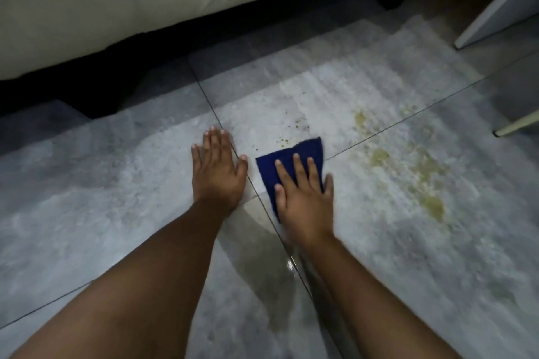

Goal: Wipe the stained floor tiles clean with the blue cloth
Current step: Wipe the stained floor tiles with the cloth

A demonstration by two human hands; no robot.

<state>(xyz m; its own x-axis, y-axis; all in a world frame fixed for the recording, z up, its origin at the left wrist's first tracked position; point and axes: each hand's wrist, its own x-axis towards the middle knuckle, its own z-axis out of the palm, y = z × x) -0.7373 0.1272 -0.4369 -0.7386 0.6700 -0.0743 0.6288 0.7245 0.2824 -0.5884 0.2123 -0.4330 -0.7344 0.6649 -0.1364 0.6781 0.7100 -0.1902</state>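
A dark blue cloth (294, 156) lies flat on the grey floor tiles (350, 87). My right hand (303, 192) presses down on it, fingers spread over its near half. My left hand (217, 167) rests palm-down on the bare tile just left of the cloth, fingers together, holding nothing. Small greenish specks (282, 140) dot the tile right beyond the cloth. Yellow-brown stain patches (408, 166) spread over the tiles to the right of the cloth, from a blotch near the grout line down to a larger smear. A wet streak (291, 265) shines along the grout line below my right wrist.
A cream sofa or bed edge (116, 9) runs along the top, with a dark gap (87, 87) under it. A white panel (501, 6) stands at the upper right, and a pale furniture leg (516, 125) touches the floor at the right edge.
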